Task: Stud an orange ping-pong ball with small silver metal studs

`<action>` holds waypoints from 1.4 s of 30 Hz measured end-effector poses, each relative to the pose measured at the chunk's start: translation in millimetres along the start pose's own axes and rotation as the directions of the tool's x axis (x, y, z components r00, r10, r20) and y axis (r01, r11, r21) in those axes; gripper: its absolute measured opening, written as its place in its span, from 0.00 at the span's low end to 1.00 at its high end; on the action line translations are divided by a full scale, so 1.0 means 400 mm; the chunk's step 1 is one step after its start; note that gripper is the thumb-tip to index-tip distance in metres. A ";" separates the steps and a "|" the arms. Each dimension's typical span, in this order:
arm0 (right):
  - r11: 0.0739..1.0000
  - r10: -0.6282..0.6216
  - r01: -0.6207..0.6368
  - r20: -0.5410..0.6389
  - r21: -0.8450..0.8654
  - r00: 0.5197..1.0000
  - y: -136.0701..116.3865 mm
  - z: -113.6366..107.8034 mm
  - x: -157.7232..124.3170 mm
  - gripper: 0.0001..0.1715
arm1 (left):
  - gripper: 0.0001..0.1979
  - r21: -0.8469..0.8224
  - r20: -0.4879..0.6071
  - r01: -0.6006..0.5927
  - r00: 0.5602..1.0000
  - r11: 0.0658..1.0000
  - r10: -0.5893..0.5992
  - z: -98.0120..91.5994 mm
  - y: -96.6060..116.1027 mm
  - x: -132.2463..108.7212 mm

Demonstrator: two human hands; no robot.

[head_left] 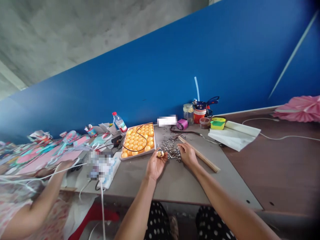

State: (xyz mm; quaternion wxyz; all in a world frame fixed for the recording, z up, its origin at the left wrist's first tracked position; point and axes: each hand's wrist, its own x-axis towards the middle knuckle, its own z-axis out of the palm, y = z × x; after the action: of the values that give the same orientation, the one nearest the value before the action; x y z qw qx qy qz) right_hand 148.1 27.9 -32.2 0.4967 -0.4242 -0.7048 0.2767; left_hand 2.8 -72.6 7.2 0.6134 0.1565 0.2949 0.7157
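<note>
My left hand is palm up, its fingers curled round a small orange ball that has shiny silver bits on it. Just to the right lies a loose heap of small silver metal pieces on the grey tabletop. At the right edge of that heap is my right hand, fingers bent and drawn together; what they hold, if anything, is too small to make out. A wooden stick lies beside this hand. Left of the heap stands a shallow tray filled with orange balls, a dark cable across it.
Behind are a plastic bottle, a purple box, a glass jar, a red-and-white cup, a yellow container and white sheets. At left, another person's arm reaches over papers, near white cords.
</note>
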 end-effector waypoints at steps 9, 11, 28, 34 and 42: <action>0.919 0.183 -0.167 -0.011 0.357 0.983 -0.016 -0.003 0.004 0.15 | 0.14 0.201 0.121 -0.003 0.992 0.980 -0.022 0.078 0.026 0.050; 0.845 0.241 -0.219 0.019 0.488 0.970 -0.020 -0.003 0.010 0.13 | 0.15 0.220 0.126 -0.023 0.992 0.975 -0.006 0.083 0.021 0.071; 0.626 0.276 -0.369 0.247 0.687 0.929 -0.061 -0.022 0.024 0.13 | 0.23 0.338 0.163 -0.051 0.987 0.940 -0.006 0.035 -0.050 0.129; 0.646 0.256 -0.365 0.260 0.670 0.931 -0.071 -0.032 0.023 0.13 | 0.24 0.744 0.210 -0.313 0.948 0.590 0.238 0.027 -0.054 0.122; 0.642 0.243 -0.400 0.321 0.654 0.915 -0.072 -0.028 0.020 0.15 | 0.22 0.852 0.340 -0.449 0.866 0.270 0.366 0.028 -0.058 0.109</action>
State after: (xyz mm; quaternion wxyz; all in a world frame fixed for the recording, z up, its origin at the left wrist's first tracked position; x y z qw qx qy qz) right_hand 148.1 20.7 -1.2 0.4885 -0.2888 -0.5035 0.6515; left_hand 19.0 -26.1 -4.4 0.2305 0.5628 0.5632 0.5595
